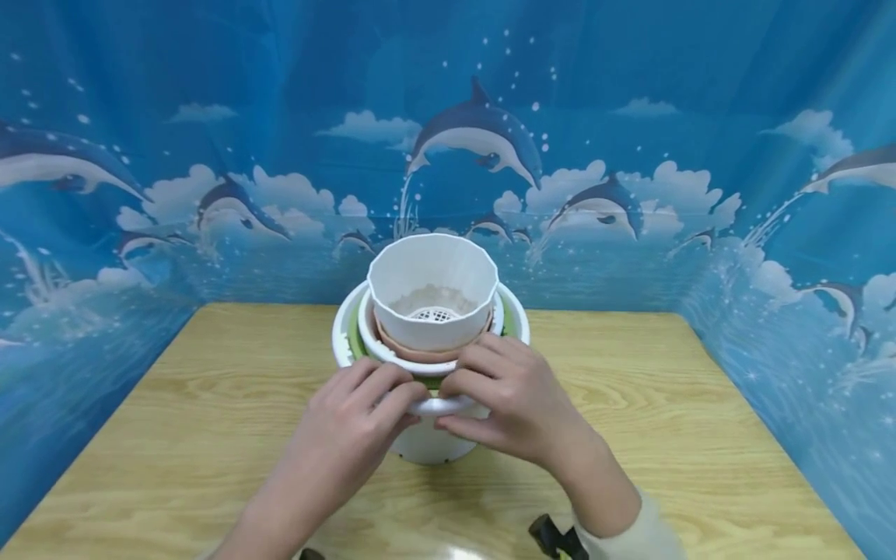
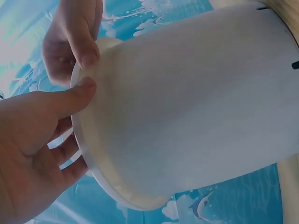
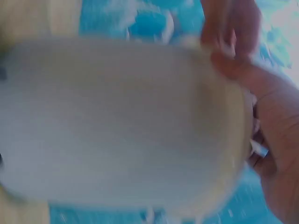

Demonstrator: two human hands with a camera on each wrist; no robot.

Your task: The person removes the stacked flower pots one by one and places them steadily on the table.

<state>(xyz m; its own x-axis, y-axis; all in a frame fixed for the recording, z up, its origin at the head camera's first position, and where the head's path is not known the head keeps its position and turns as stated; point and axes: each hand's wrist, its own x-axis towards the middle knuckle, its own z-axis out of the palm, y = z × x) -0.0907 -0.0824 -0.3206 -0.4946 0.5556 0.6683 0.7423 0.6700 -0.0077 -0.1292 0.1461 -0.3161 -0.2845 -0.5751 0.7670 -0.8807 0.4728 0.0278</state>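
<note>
A stack of nested flower pots stands on the table in the head view. The outermost is a large white pot [image 1: 430, 443]; inside it sit a green pot [image 1: 355, 339], another white pot [image 1: 498, 311], a brown pot [image 1: 420, 355] and, on top, a white pot with a mesh bottom [image 1: 434, 268]. My left hand [image 1: 364, 404] pinches the near rim of the large pot, thumb below outside and fingers over the edge. Just to its right, my right hand [image 1: 507, 397] grips the same rim likewise. Both wrist views show the large pot's smooth side, blurred in the right one.
The wood-grain table [image 1: 210, 404] extends to both sides of the stack. A blue curtain [image 1: 630, 93] printed with dolphins hangs behind and along the sides. A black wrist-camera mount [image 1: 556, 535] shows by the right sleeve [image 1: 633, 537].
</note>
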